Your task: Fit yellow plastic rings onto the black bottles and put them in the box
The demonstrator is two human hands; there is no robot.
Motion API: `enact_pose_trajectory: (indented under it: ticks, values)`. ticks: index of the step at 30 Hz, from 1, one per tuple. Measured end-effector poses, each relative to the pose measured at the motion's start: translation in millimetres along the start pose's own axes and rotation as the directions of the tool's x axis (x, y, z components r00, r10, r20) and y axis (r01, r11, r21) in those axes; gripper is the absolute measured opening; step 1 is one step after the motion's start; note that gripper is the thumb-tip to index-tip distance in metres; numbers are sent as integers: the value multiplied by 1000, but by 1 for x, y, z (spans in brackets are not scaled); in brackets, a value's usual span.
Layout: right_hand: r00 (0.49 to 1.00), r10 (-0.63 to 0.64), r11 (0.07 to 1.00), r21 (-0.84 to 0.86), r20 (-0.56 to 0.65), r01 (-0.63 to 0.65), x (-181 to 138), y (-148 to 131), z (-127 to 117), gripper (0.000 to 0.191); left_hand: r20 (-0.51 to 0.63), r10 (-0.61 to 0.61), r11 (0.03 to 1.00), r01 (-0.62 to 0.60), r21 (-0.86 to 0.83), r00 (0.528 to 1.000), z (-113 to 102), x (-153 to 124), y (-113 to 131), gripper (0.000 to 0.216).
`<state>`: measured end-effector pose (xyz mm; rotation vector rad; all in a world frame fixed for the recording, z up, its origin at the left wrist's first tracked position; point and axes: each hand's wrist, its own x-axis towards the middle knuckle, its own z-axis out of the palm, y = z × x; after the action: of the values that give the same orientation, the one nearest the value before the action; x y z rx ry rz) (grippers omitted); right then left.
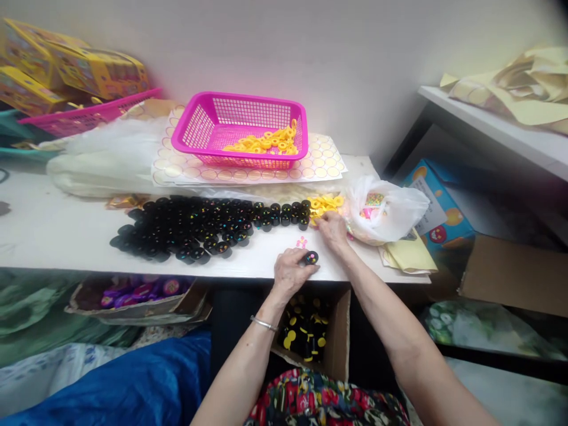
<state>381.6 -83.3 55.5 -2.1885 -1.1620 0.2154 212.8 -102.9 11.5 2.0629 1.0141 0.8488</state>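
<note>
Near the table's front edge my left hand (290, 271) grips a small round black cup (312, 258) with coloured bits inside. My right hand (332, 232) reaches to a small pile of yellow ring-shaped pieces (327, 203); its fingertips touch the pile's near side, and whether they pinch a piece is hidden. Between the hands and the black cups lie a few tiny pink pieces (302, 242). To the left, many similar black cups (190, 228) stand close together, with coloured bits in them.
Behind stands a pink basket (239, 160) with yellow rings, on sheets of round stickers (323, 160). A white plastic bag (390, 207) sits right of my right hand. Below the table edge is a cardboard box (341, 331) with black-and-yellow pieces.
</note>
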Motion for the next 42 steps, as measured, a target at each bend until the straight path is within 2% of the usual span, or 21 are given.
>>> enact_pose_trajectory:
  ticks: [2, 4, 7, 8, 10, 12, 13, 15, 18, 20, 22, 27, 33, 37, 42]
  values:
    - [991, -99, 995, 10, -90, 100, -9, 5, -13, 21, -21, 2, 995, -4, -104, 1000, -4, 0, 0, 43]
    - [951, -262, 965, -33, -162, 260, -27, 9, -28, 19, -72, -21, 962, 0, -274, 997, -11, -3, 4, 44]
    - [860, -480, 877, -113, -175, 467, -69, 12, -49, 15, -138, -218, 825, 107, -555, 966, -22, -17, 20, 32]
    - [828, -538, 842, -141, -159, 520, -86, 11, -54, 14, -107, -306, 761, 175, -625, 946, -24, -24, 28, 28]
    - [759, -641, 765, -181, -118, 618, -118, 9, -58, 13, 61, -414, 634, 336, -697, 908, -27, -38, 46, 28]
    - [711, -697, 715, -167, -90, 679, -143, 6, -58, 12, 202, -429, 556, 434, -709, 880, -28, -50, 62, 28]
    - [706, -702, 711, -131, -89, 691, -152, 6, -56, 11, 239, -421, 537, 453, -711, 875, -28, -54, 69, 26]
    - [725, -684, 728, 1, -81, 686, -162, 5, -52, 11, 267, -406, 511, 459, -727, 874, -27, -58, 75, 23]
    - [805, -593, 768, 280, -26, 575, -160, 4, -50, 2, 272, -417, 437, 453, -777, 867, -25, -55, 72, 20]
    - [852, -524, 783, 404, 19, 473, -153, 3, -50, 10, 256, -451, 388, 446, -806, 855, -25, -48, 67, 18]
    - [862, -505, 783, 450, 53, 431, -144, 1, -51, 20, 225, -488, 345, 423, -838, 843, -24, -39, 65, 18]
    - [816, -574, 748, 446, 64, 491, -119, -4, -50, 21, 181, -537, 261, 366, -893, 824, -23, -12, 69, 21]
    - [840, -530, 814, 346, 116, 467, -97, 2, -42, 14, 45, -610, 355, 324, -877, 791, -15, 1, 60, 24]
    - [844, -505, 853, 252, 181, 457, -90, 7, -36, 14, 34, -653, 381, 367, -848, 757, -8, -2, 49, 20]
    - [867, -450, 885, 235, 212, 401, -89, 6, -33, 11, 33, -633, 421, 379, -824, 774, 1, -3, 46, 24]
